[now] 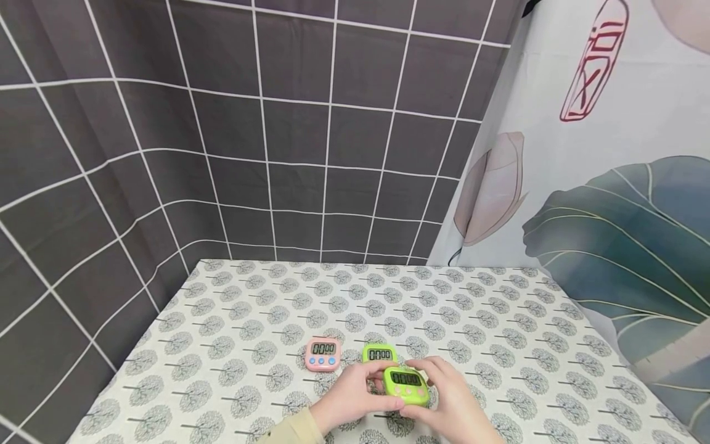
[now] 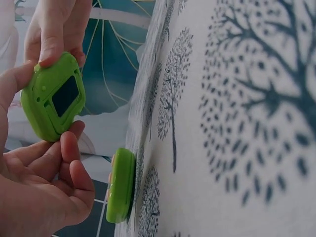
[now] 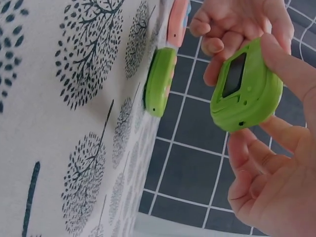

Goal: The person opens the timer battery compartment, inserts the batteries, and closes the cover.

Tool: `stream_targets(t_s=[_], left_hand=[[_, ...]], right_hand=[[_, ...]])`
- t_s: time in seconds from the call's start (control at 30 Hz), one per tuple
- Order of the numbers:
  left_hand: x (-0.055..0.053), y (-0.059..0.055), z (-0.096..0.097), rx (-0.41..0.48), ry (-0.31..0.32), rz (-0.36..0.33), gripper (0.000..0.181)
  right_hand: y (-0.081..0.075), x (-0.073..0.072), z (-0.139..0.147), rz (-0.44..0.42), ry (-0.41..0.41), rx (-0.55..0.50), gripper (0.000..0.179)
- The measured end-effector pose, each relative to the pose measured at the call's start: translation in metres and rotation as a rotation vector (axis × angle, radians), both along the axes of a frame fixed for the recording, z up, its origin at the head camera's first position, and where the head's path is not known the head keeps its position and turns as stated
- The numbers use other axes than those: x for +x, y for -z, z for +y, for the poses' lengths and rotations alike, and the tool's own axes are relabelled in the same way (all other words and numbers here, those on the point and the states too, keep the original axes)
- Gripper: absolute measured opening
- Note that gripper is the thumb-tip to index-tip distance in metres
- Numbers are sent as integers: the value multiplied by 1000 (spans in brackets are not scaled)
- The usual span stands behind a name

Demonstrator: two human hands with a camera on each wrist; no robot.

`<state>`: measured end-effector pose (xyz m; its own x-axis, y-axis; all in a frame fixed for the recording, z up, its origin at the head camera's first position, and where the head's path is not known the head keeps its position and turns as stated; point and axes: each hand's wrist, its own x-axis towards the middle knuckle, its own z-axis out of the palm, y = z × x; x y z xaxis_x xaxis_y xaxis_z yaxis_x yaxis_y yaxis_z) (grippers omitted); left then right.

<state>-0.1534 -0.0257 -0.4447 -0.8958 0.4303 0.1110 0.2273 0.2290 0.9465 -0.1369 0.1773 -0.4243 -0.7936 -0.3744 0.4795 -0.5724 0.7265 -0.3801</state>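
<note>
Between both hands, raised off the table, is a green digital kitchen timer (image 1: 407, 386) with pink buttons, its display facing up toward the head. The left hand (image 1: 355, 394) pinches its left side with thumb and fingers, and the right hand (image 1: 446, 398) grips the opposite side. Both wrist views show the back of this held timer (image 2: 53, 96), with a dark rectangular recess in it. A second green timer (image 1: 379, 353) lies on the table just beyond the hands, partly covered by the left fingers. Left of it lies a pink timer (image 1: 323, 354) with blue buttons.
The table (image 1: 266, 333) wears a white cloth printed with grey trees. Behind it hangs a dark curtain (image 1: 294, 135) with a white grid. On the right hangs a pale cloth (image 1: 554, 148) with large leaves and a red seal mark.
</note>
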Motion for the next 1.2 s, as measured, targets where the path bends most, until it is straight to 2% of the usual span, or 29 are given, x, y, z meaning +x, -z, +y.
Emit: stream_targets(t_s=[0.17,0.4,0.5,0.73,0.9,1.03,1.2], left_hand=[[1,1,-2,42,36,19,61],[1,0,-2,33,15,47,66],[2,0,-1,33,20,43,67],[1,2,0,13,37,61,71],[-1,4,4,-83,-1,109,75],[-5,3,9,-156,-38,105,77],[-12,0,18,-202,-57,95,78]], right_hand=[[3,0,4,-133,-9,-18,74],[9,-4,15,-266,-152,-161,72],[9,-6,20,-324,-168,-191,71],[5,-8,24,-402,-142,-160,72],[6,-11,26,-431,-120,-161,72],[8,-14,28,-480,-93,-188,75],[11,-18,31,-544,-28,-205,80]])
